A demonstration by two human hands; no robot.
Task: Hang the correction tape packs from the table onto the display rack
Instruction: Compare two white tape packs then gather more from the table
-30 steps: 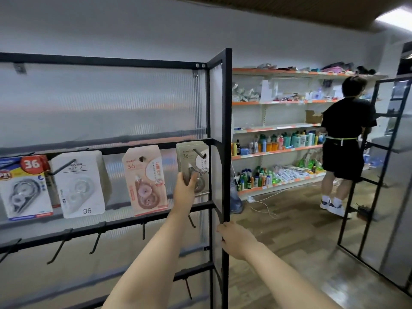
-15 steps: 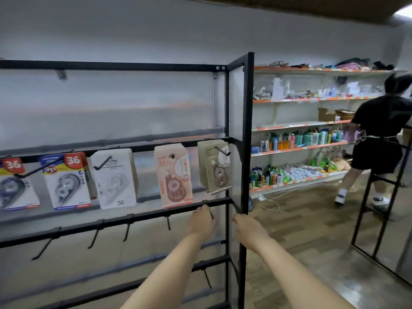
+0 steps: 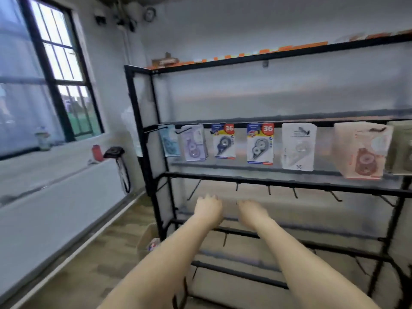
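Note:
A black display rack (image 3: pixel 278 182) fills the right half of the view. Several correction tape packs hang in a row from its upper bar: a light blue one (image 3: pixel 170 141), a purple one (image 3: pixel 194 143), two blue and yellow ones (image 3: pixel 224 141) (image 3: pixel 260 143), a white one (image 3: pixel 298 147) and a pink one (image 3: pixel 362 150). Bare hooks stick out of the bar below. My left hand (image 3: pixel 207 208) and my right hand (image 3: pixel 250 211) hang side by side in front of the lower bars. Both are empty, with fingers loosely curled downward.
A window (image 3: pixel 60 70) and a white sill with a bottle (image 3: pixel 42 139) and a red cup (image 3: pixel 97 152) run along the left wall. A cardboard box (image 3: pixel 147 239) stands on the wooden floor at the rack's left foot. The view is blurred.
My view has swung left, from the rack's right end to its left end and the window. My left hand let go of the olive pack and dropped; both hands now hang low, empty.

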